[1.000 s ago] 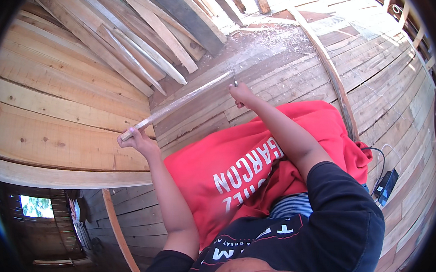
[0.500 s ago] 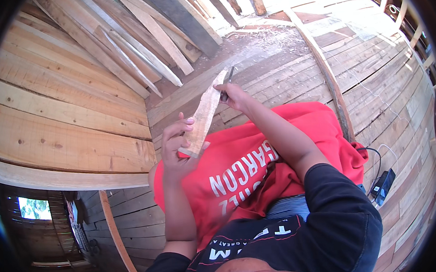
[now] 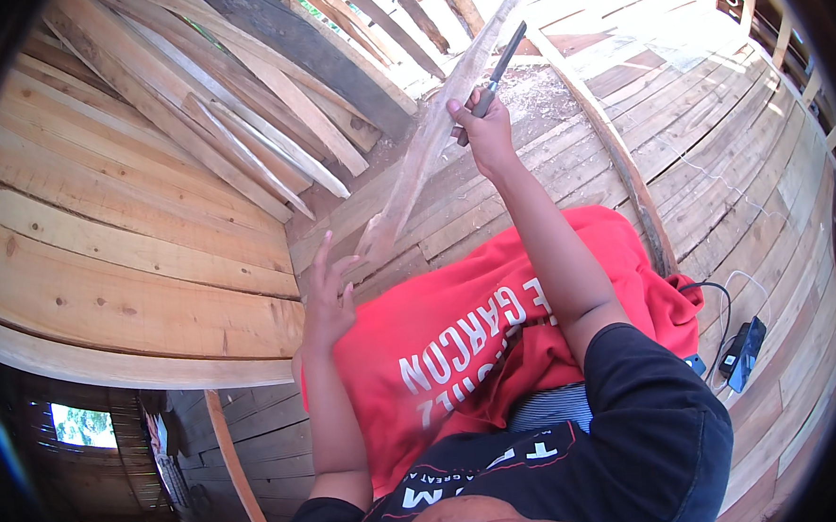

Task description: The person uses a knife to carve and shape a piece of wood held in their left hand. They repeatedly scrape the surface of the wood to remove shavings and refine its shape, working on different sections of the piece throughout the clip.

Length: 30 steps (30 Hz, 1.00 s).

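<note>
A long, narrow carved piece of pale wood [image 3: 422, 152] slants up and away over my lap. My right hand [image 3: 487, 134] is closed around it near the middle. The same hand also grips a chisel [image 3: 492, 85], whose dark handle lies in the palm and whose metal blade points away beside the wood. Beside the near end of the piece is my left hand [image 3: 326, 304], open with its fingers spread. Its fingertips come close to that end; whether they touch it I cannot tell. A red cloth with white lettering [image 3: 578, 253] covers my lap.
Several planks [image 3: 268, 108] lean at the upper left beside a plank wall [image 3: 124, 248]. Wood shavings [image 3: 546, 84] lie on the board floor ahead. A long wooden strip [image 3: 610, 128] crosses the floor. At the right rests a black device [image 3: 744, 353] with cables.
The wooden piece has swung up and away, now showing its narrow side and more length. My right hand has moved farther out with the chisel. My left hand has come off the wood and opened.
</note>
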{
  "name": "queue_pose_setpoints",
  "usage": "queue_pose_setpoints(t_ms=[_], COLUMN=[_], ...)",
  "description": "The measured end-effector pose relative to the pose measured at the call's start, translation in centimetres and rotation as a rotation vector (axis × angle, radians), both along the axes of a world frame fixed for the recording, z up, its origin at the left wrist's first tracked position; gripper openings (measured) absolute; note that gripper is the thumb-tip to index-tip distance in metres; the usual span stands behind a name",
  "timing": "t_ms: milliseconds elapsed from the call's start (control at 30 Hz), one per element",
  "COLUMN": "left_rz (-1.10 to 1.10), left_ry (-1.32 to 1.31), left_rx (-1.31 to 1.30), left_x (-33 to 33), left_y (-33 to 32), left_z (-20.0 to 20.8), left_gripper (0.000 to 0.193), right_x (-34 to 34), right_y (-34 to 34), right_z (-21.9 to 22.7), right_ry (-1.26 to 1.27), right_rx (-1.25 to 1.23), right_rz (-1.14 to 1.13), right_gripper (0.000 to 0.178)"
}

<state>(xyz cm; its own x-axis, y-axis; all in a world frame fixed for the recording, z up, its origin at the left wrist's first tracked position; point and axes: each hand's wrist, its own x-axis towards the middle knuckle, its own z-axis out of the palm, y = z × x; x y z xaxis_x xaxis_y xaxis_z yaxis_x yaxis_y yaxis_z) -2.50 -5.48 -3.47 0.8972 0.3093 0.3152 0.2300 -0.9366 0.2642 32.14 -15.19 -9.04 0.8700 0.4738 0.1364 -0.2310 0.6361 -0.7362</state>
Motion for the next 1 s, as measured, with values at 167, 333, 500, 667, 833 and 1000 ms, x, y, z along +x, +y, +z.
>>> queue_pose_setpoints(t_ms=[167,333,500,667,833,1000], left_rz=[-0.088,-0.186,-0.268,-0.317,-0.088,-0.046], left_ry=[-0.168,-0.536,-0.683,-1.068,-1.192,-1.175], left_rx=[-0.035,-0.434,-0.455,-0.667,-0.690,-0.737], left_x=[4.7,10.4,13.3,12.9,10.4,10.2], left_y=[0.1,-2.4,0.2,0.5,1.4,3.6], left_z=[3.8,7.9,8.3,6.4,8.8,6.5], left_gripper=[0.052,0.069,0.046,0.030,0.036,0.033], right_x=[-1.2,-6.6,-9.2,-8.0,-4.1,-3.5], right_y=[1.1,1.5,2.8,3.1,3.5,4.1], right_z=[0.4,1.0,-1.1,-1.8,-4.4,-6.6], right_ry=[-0.347,-0.380,-0.602,-0.656,-0.232,-0.330], right_rx=[0.026,-0.153,-0.365,-0.362,-0.428,-0.744], right_rz=[-0.087,0.213,0.214,0.127,0.160,0.247], right_gripper=[0.038,0.035,0.033,0.026,0.040,0.039])
